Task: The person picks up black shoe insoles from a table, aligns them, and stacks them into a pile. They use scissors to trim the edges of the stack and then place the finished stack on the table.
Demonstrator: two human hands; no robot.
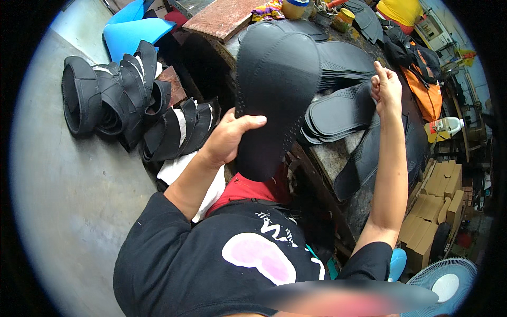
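My left hand [226, 138] grips a large black insole-shaped piece [275, 79] by its left edge, thumb lying on top. The piece is held up over the bench edge, broad rounded end away from me, with small dots along its sides. My right hand [387, 91] is raised to the right of it, fingers curled and thumb and forefinger close together. Anything between those fingers is too small to make out. Beneath and beyond my right hand lie stacks of similar black pieces [338, 113] on the dark workbench [334, 153].
To the left stand several curled black shoe uppers [124, 95]. A reddish board [217, 20], a blue-lidded jar [294, 9] and a small yellowish jar [343, 20] are at the back. Rightward are an orange bag [425, 92], a plastic jug [444, 129], cardboard boxes [422, 216] and a fan [446, 285].
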